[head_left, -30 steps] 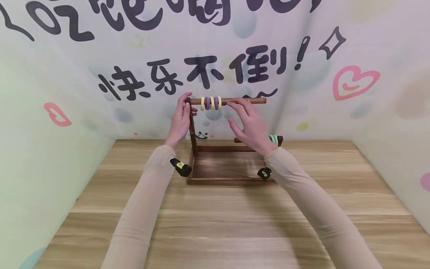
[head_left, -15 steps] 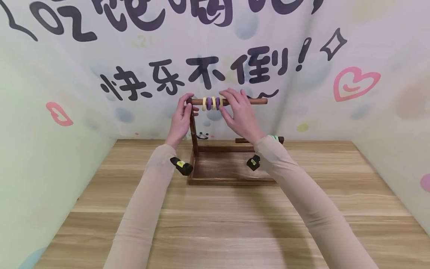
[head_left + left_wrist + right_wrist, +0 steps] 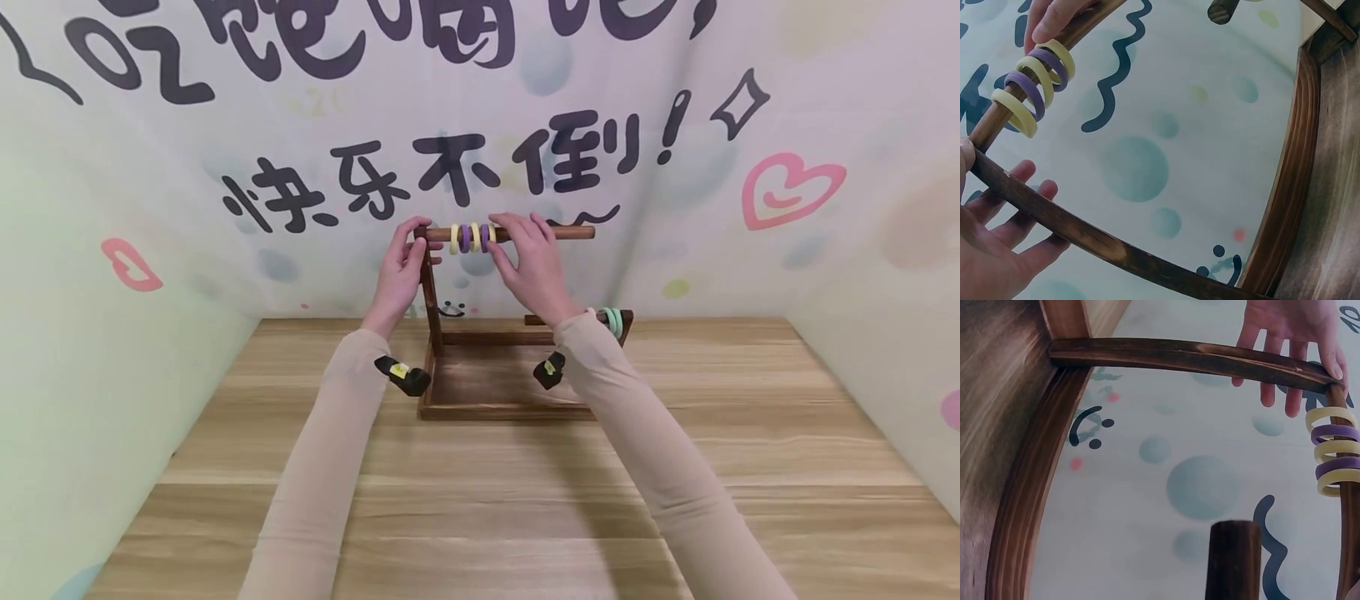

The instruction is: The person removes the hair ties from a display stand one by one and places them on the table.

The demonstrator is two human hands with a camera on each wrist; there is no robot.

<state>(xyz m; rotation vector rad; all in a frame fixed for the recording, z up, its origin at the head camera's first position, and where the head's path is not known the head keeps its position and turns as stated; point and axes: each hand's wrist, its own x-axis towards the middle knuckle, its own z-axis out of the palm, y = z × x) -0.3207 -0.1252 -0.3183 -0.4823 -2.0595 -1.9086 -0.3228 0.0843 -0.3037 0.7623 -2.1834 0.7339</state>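
A dark wooden rack [image 3: 495,412] stands on the table, with a post [image 3: 431,304] at its left and an upper rod [image 3: 576,233] running right from the post's top. Yellow and purple hair ties alternate on that rod, among them a yellow hair tie [image 3: 1021,119] nearest the post. My left hand [image 3: 397,279] grips the post's top, thumb at the joint and fingers behind. Farther along the rod, my right hand [image 3: 536,275] pinches the rightmost yellow hair tie [image 3: 1070,59] between thumb and fingers.
Mint-green hair ties [image 3: 617,322] hang on a lower rod [image 3: 534,320] at the rack's right side, partly hidden behind the right wrist. A wood-grain table [image 3: 480,500] lies under the rack. A printed wall sheet [image 3: 337,275] rises close behind it.
My right hand has moved left along the upper rod and come onto the rightmost yellow hair tie. The left hand keeps its place on the post.
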